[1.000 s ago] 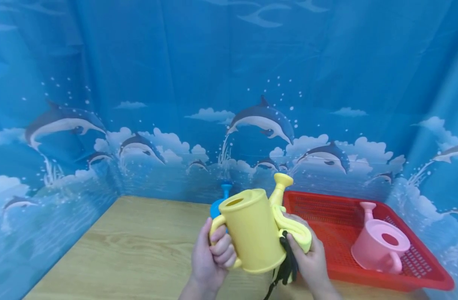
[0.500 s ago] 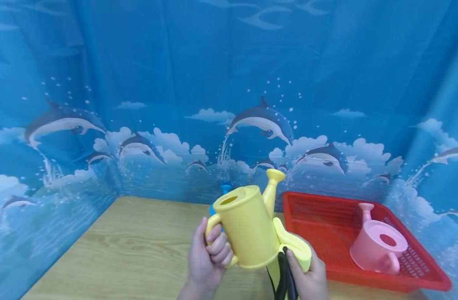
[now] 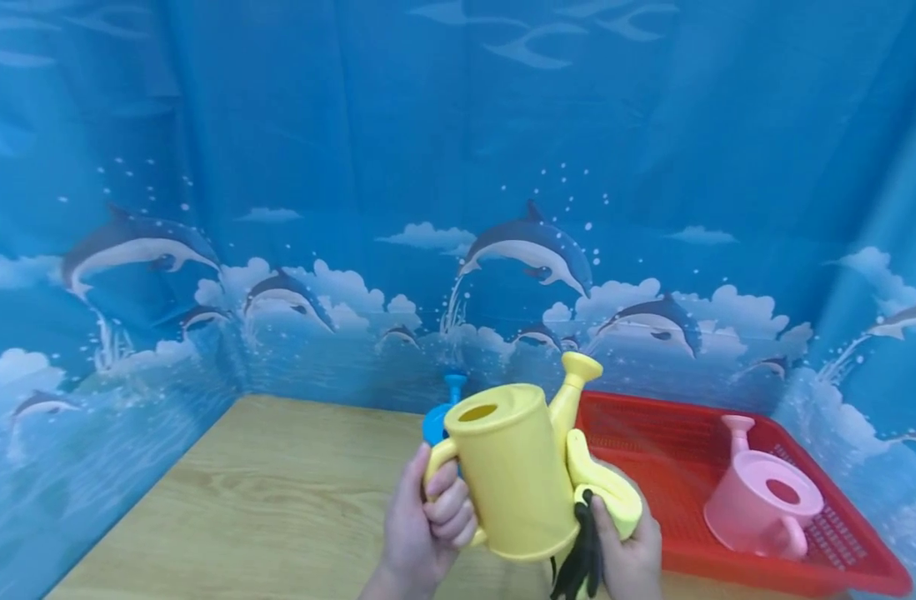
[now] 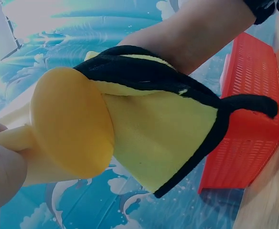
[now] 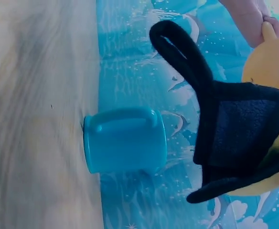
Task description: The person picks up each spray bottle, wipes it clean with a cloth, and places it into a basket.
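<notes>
A yellow watering can is held up above the table, its spout pointing up and to the right. My left hand grips its handle, fingers curled round it. In my right hand is a folded yellow cloth with black edging, pressed against the can's side below the spout. The cloth's dark edge and a hanging loop show large in the right wrist view. Behind the yellow can a blue watering can stands upright on the table, mostly hidden in the head view.
At the right a red basket stands on the wooden table, with a pink watering can inside it. A blue dolphin-print curtain rises behind and at both sides.
The yellow can and both hands have shifted slightly left, then back to the right. The cloth has slid a little lower on the can's side, and its hanging edge has swung.
</notes>
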{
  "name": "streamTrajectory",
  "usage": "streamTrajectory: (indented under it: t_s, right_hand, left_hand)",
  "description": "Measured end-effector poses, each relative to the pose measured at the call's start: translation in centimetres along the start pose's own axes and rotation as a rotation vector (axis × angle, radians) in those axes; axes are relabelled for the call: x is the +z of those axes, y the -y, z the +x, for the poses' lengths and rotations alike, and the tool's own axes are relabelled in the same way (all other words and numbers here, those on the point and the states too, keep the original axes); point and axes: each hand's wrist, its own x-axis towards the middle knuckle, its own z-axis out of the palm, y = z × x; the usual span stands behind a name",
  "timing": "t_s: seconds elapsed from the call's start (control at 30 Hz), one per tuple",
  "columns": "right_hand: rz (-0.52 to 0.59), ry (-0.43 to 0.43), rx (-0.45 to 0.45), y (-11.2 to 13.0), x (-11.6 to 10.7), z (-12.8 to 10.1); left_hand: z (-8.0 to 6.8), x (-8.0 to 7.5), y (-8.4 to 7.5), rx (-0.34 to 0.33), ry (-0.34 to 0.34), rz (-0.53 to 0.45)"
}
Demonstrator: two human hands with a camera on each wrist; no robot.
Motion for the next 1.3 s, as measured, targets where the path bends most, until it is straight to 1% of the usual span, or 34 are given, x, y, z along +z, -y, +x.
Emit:
streamTrajectory:
  t_s: [0.17, 0.37, 0.5, 0.63, 0.73, 0.87, 0.97, 1.03, 1.17, 1.3]
  right_hand:
    - [-0.065, 0.032, -0.013, 0.1, -0.3, 0.1]
    - [-0.143, 0.029, 0.031, 0.5, -0.7, 0.2]
    - [-0.166, 0.006, 0.04, 0.6, -0.9, 0.2]
    - [-0.144, -0.031, 0.038, 0.5, -1.3, 0.3]
    - [-0.149, -0.052, 0.044, 0.4, -1.7, 0.6]
    - [-0.237, -0.08, 0.117, 0.4, -2.3, 0.9]
    - [-0.289, -0.094, 0.19, 0.6, -2.6, 1.2]
    - [-0.297, -0.09, 0.219, 0.8, -2.7, 1.4]
    - [-0.317, -0.094, 0.242, 1.0, -2.9, 1.8]
    - [-0.324, -0.106, 0.234, 1.1, -3.1, 2.1]
  left_hand:
    - [0.1, -0.2, -0.2, 0.028, -0.019, 0.031]
    - [0.0, -0.4, -0.4, 0.055, -0.023, 0.104]
    - [-0.1, -0.5, -0.4, 0.064, -0.048, 0.19]
    - [-0.2, -0.5, -0.4, 0.08, -0.077, 0.283]
    - [-0.2, -0.5, -0.4, 0.087, -0.116, 0.355]
    - [-0.2, -0.5, -0.4, 0.083, -0.171, 0.44]
    - [-0.2, -0.5, -0.3, 0.079, -0.186, 0.474]
    - [-0.2, -0.5, -0.2, 0.08, -0.185, 0.494]
    - [-0.1, -0.5, -0.2, 0.08, -0.201, 0.565]
    - [-0.2, -0.4, -0.4, 0.048, -0.284, 0.696]
